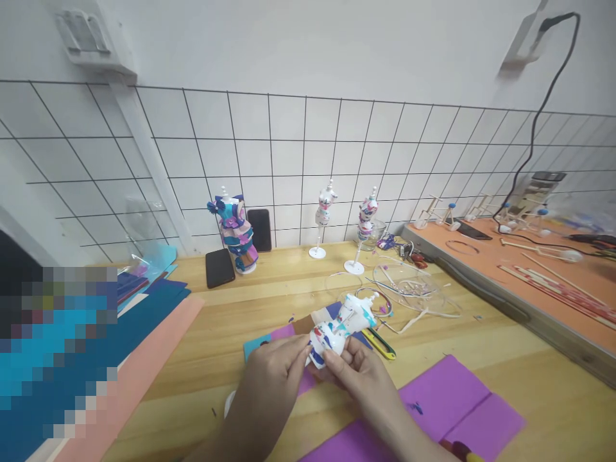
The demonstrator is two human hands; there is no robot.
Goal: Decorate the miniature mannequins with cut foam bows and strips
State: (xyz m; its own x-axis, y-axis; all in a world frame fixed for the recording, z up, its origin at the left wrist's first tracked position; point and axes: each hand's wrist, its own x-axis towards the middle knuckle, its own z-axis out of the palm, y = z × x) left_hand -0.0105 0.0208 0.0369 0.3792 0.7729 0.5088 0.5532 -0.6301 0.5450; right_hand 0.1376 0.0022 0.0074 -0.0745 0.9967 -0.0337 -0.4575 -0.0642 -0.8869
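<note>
A small white mannequin torso (339, 328), daubed with blue, red and turquoise patches, tilts to the right above the table between my hands. My left hand (279, 369) pinches its lower left edge, fingers closed. Round the lower right side wrap the fingers of my right hand (359, 369), with the thumb on its front. Beneath the torso lie coloured sheets (282, 332) in turquoise, pink, brown and blue. A yellow-green craft knife (380, 344) rests just right of them. Purple foam sheets (450, 401) spread under and beside my right forearm.
Two small painted mannequins on stands (318, 251) (355, 267) and a dressed mannequin (239, 237) stand at the back. Two phones (220, 268) (260, 230) are beside the dressed one. Loose strips and wire (409, 285) lie right; coloured sheets (158, 321) pile left. An orange-topped table (524, 256) adjoins.
</note>
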